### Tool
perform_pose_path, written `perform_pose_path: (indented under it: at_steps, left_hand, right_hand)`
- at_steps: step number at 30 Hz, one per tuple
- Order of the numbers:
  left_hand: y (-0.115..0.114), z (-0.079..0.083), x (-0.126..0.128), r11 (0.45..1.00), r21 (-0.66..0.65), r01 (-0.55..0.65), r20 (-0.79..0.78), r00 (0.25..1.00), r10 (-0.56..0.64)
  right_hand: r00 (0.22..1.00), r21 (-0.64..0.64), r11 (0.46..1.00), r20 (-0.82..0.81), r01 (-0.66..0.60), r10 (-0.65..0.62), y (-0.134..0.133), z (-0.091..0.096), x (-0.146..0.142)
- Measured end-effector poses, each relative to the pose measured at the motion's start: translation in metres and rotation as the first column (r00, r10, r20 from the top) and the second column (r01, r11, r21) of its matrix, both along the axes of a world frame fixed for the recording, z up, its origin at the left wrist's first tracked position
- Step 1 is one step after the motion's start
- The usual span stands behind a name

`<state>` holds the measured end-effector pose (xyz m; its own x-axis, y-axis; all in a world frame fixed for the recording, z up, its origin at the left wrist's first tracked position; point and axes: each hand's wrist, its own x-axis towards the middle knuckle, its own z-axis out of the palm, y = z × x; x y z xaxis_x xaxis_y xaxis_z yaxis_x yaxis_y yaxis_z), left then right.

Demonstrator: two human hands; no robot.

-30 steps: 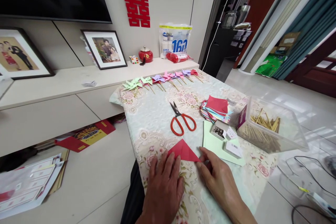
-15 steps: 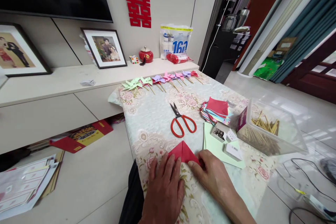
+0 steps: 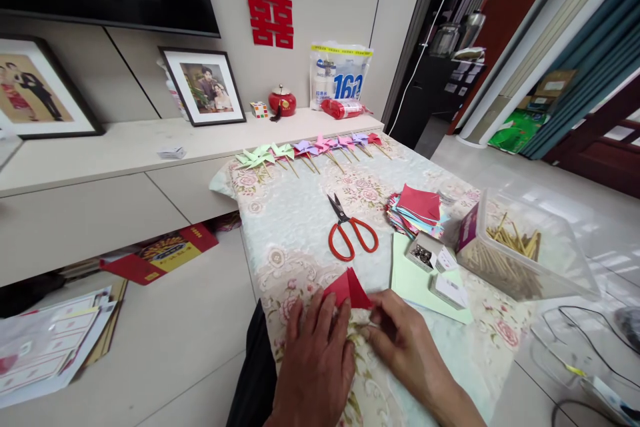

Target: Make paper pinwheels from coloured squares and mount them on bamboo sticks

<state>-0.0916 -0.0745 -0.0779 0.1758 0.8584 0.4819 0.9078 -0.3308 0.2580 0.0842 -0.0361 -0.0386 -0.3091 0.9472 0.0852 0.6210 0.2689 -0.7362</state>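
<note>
A folded piece of red paper [image 3: 349,289] lies on the cloth-covered table before me, its peak pointing away. My left hand [image 3: 320,340] rests flat over its left lower part, fingers stretched out. At the paper's right corner are the curled fingers of my right hand [image 3: 400,333], with the thumb lower and a little apart from the index finger. The paper's right half looks darker and slightly raised. Just beyond the paper lie scissors [image 3: 352,232] with orange-red handles, blades partly apart.
Several paper pinwheels [image 3: 315,148] line the table's far edge. To the right are stacked paper squares [image 3: 419,205], green sheets [image 3: 407,277], a small box of metal fasteners [image 3: 423,253], a white box [image 3: 449,289] and a clear bin of sticks [image 3: 520,273]. A low cabinet [image 3: 120,153] stands behind.
The red paper's right side has gone from flat to folded inward and partly raised. My right thumb has come off the paper; my left hand stays on it. The view has shifted slightly.
</note>
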Motion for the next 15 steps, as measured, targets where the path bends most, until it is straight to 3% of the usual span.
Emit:
perform_pose_path:
  at_steps: [3,7,10,15]
  left_hand:
    - [0.001,0.001,0.000,1.000,-0.010,-0.012,-0.005,1.000,0.012]
    - [0.001,0.000,0.000,1.000,-0.012,-0.001,0.007,1.000,0.002]
    - [0.000,-0.001,-0.002,1.000,-0.013,0.014,0.014,1.000,-0.014]
    - [-0.002,0.002,-0.004,0.999,0.019,0.040,0.016,0.999,-0.041]
  right_hand:
    - [0.999,0.193,0.980,0.032,-0.037,0.032,0.004,-0.008,0.006]
    - [0.976,0.400,0.900,0.196,-0.171,0.099,0.013,-0.011,0.009]
    - [0.940,0.472,0.846,0.326,-0.249,0.094,0.015,-0.007,0.006]
    - [0.923,0.522,0.821,0.383,-0.229,0.014,0.001,0.001,0.000]
